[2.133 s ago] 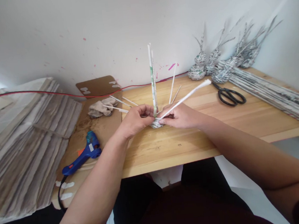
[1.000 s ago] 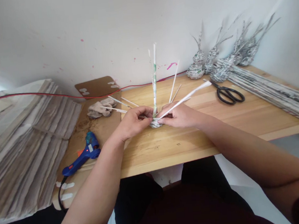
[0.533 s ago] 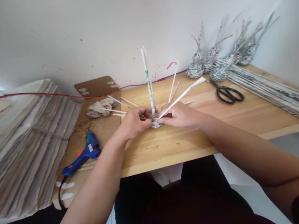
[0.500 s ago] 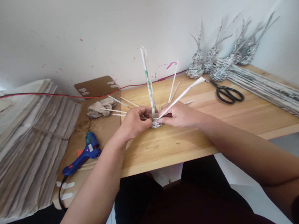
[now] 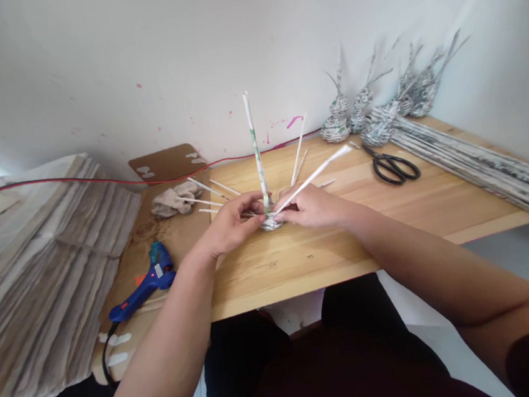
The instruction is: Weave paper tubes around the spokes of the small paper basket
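Between my hands on the wooden table sits a small woven base of rolled newspaper (image 5: 271, 224), with paper tubes fanning out to the left and right. One long paper tube (image 5: 257, 152) with green print stands nearly upright from it. My left hand (image 5: 238, 221) is closed with thumb and fingers on the base's left side. My right hand (image 5: 309, 206) pinches the right side, where a white paper tube (image 5: 318, 171) slants up and right over its knuckles. Both hands' fingertips partly hide the weave.
Black scissors (image 5: 395, 167) lie to the right, beside a bundle of paper tubes (image 5: 471, 160). Several woven newspaper gourd shapes (image 5: 335, 120) stand at the back right. On the left are a blue glue gun (image 5: 144, 285), a rag (image 5: 175, 199) and a newspaper stack (image 5: 52, 281). A red cable (image 5: 70, 179) crosses behind.
The view has shifted slightly. The upright green-printed tube has swung left, and the pair of tubes there now looks like one. Both hands keep their grip on the woven base.
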Available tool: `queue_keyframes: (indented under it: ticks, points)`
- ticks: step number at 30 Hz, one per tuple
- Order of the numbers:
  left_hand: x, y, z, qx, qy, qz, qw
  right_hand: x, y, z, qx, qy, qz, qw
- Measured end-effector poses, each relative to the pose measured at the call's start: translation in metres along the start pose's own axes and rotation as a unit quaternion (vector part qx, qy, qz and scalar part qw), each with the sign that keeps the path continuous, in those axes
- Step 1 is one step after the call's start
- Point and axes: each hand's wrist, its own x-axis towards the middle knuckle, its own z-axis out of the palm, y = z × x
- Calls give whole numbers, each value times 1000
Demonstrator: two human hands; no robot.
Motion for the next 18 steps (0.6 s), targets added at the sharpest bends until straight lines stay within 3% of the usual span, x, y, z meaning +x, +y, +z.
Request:
queue_keyframes:
  ticks: [7, 10, 14, 16, 18]
  points:
    - [1, -4, 0, -27, 15, -19, 999, 0, -3, 0, 2, 27, -18, 999]
    - [2, -5, -4, -59, 38, -12, 997, -3, -7, -4, 36, 117, -25, 992]
    - [2, -8, -10, -78, 71, -5, 994, -6, -10, -13, 76, 274, -9, 959]
    - [2, -10, -11, -85, 83, -6, 993, -6, -8, -16, 82, 304, 30, 949]
    - [2, -12, -13, -95, 90, -7, 991, -4, -3, -16, 87, 293, 58, 950]
